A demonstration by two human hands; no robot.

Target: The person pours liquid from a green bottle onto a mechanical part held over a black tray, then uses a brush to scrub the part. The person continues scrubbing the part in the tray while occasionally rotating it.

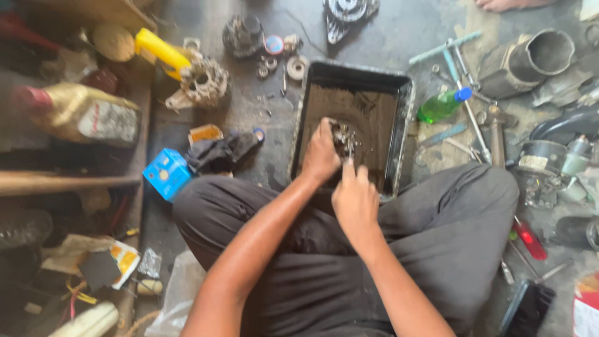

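Note:
I sit cross-legged on the floor with a black rectangular tray of dark, murky liquid in front of my knees. My left hand grips a small greasy metal part over the tray. My right hand is just below it, fingers bunched and touching the lower end of the same part; whether it holds anything of its own I cannot tell.
A green bottle with a blue cap lies right of the tray, beside long metal tools and a dark cylinder. On the left are a blue box, a black rag, a yellow-handled tool and a golden jug.

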